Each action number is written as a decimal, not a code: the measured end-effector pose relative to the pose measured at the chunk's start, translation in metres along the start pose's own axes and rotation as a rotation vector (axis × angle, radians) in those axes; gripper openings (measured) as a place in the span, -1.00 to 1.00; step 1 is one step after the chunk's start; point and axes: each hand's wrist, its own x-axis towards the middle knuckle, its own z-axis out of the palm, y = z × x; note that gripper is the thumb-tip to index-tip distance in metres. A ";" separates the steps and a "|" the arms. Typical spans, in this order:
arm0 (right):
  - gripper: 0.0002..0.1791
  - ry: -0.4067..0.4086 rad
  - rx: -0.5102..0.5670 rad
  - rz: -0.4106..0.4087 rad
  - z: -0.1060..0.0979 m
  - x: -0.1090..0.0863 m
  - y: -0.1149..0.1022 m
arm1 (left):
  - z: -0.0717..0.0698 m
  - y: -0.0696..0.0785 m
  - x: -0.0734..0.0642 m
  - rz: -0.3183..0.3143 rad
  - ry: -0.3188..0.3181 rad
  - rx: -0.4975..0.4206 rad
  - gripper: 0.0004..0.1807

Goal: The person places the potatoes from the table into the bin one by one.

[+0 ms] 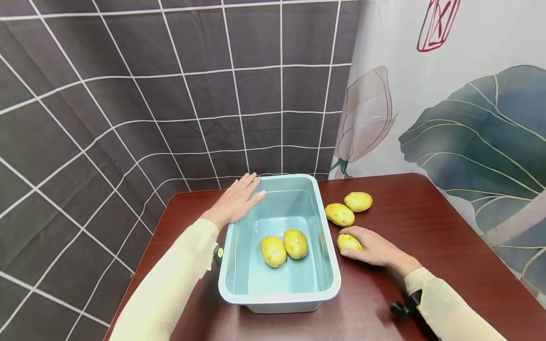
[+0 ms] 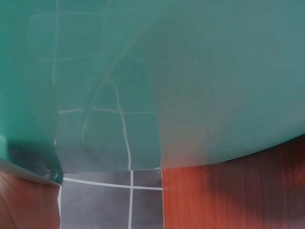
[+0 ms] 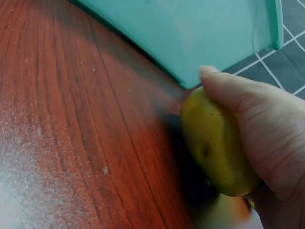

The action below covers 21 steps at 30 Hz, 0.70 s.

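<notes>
A light blue plastic basin (image 1: 326, 265) stands on the table with two yellow potatoes (image 1: 273, 251) side by side on its floor. My left hand (image 1: 236, 199) rests on the basin's left rim toward the back, fingers extended. To the right of the basin, my right hand (image 1: 373, 246) grips a potato (image 1: 348, 242), fingers over its far side and thumb along its near side. In the right wrist view this potato (image 3: 212, 143) sits close over the tabletop, under the thumb. The left wrist view is mostly filled by the basin's outer wall (image 2: 214, 86).
Two more potatoes lie behind my right hand, a nearer potato (image 1: 339, 215) by the basin wall and a farther potato (image 1: 358, 201). The reddish-brown table (image 1: 409, 203) ends at a dark gridded curtain (image 1: 256, 94) and a pale floral curtain (image 1: 469, 118).
</notes>
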 end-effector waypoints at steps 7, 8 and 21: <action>-0.20 -0.014 -0.008 -0.038 0.002 0.001 0.000 | 0.000 0.000 0.000 -0.007 -0.004 -0.006 -0.16; -0.22 -0.009 -0.010 -0.044 0.002 0.002 0.000 | 0.000 0.000 0.000 -0.009 -0.006 -0.006 -0.16; -0.35 0.087 0.075 -0.087 0.003 0.003 0.001 | 0.000 0.000 0.000 -0.005 0.002 -0.005 -0.16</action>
